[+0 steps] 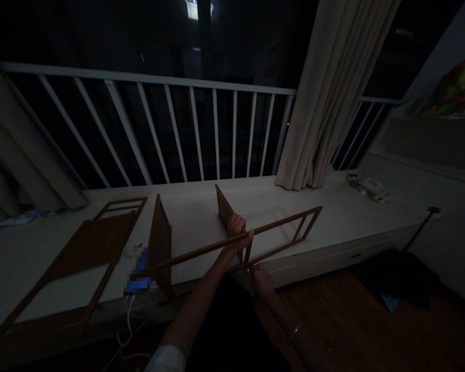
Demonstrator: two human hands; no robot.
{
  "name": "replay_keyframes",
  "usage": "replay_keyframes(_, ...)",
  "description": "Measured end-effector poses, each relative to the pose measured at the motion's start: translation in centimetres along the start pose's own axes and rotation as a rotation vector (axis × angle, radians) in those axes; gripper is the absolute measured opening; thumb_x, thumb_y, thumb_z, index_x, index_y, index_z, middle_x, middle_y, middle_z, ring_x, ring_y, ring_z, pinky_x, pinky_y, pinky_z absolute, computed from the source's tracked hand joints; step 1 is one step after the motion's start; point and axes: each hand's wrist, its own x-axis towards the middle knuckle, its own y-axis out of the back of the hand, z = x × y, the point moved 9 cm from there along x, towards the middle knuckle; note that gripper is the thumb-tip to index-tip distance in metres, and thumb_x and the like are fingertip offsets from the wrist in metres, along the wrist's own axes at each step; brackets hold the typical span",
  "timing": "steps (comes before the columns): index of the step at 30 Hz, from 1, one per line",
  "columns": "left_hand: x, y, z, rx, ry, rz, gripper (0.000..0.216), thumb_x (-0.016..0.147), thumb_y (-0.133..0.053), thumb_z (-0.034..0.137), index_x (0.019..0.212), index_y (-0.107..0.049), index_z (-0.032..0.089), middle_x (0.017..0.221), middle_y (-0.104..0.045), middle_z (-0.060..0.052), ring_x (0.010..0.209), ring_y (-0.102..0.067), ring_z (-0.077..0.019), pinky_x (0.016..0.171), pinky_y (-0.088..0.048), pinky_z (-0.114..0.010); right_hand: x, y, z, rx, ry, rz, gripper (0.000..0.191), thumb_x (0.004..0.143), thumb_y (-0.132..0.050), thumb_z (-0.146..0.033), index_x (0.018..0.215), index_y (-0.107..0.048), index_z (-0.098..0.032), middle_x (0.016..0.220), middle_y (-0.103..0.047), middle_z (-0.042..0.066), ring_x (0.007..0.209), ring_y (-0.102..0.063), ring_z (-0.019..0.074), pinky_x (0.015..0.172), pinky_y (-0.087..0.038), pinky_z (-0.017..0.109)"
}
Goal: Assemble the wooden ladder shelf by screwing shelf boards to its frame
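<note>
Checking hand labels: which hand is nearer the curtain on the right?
Right. The right hand sits lower on the wooden frame, nearer the curtain; the left hand grips its top rail.

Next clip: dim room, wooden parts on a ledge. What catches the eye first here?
At centre, the left hand grips the top rail of a long wooden frame held over the pale ledge, and the right hand touches its lower rail. Two upright wooden panels stand beneath it, and a flat wooden panel lies at left. Behind, a white railing spans a dark window, with a pale curtain at right.
</note>
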Motion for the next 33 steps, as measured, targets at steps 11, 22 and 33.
replay_keyframes(11, 0.2, 0.0, 0.3, 0.016, -0.021, 0.029, 0.023, 0.067, -0.047, 0.039, 0.058, -0.033, 0.022, 0.065, -0.037, -0.001, 0.071, -0.039, -0.0176, 0.080, -0.035, -0.039, -1.0, 4.1, -1.0, 0.066, 0.287, 0.404, 0.014, 0.080, -0.047, -0.026, 0.089, -0.057, -0.021, 0.092, -0.058, 0.006, 0.090, -0.047, 0.0206, 0.076, -0.030, 0.030)
replay_keyframes(22, 0.0, -0.9, -0.5, 0.022, 0.012, -0.018, 0.027, 0.068, -0.049, 0.041, 0.059, -0.034, 0.021, 0.066, -0.038, -0.001, 0.074, -0.040, -0.0176, 0.079, -0.036, -0.039, -1.8, 3.2, -0.4, 0.194, 0.188, 0.515, 0.016, 0.081, -0.048, -0.025, 0.088, -0.061, -0.022, 0.089, -0.063, 0.003, 0.094, -0.046, 0.0206, 0.083, -0.024, 0.032)
replay_keyframes(33, -0.3, -1.5, -0.9, 0.002, 0.011, -0.042, 0.023, 0.069, -0.047, 0.039, 0.061, -0.034, 0.021, 0.066, -0.038, 0.000, 0.075, -0.041, -0.0172, 0.085, -0.035, -0.040, -1.7, 2.3, -0.5, 0.197, 0.205, 0.528, 0.021, 0.082, -0.043, -0.021, 0.093, -0.061, -0.022, 0.092, -0.064, 0.003, 0.088, -0.052, 0.0173, 0.092, -0.020, 0.034)
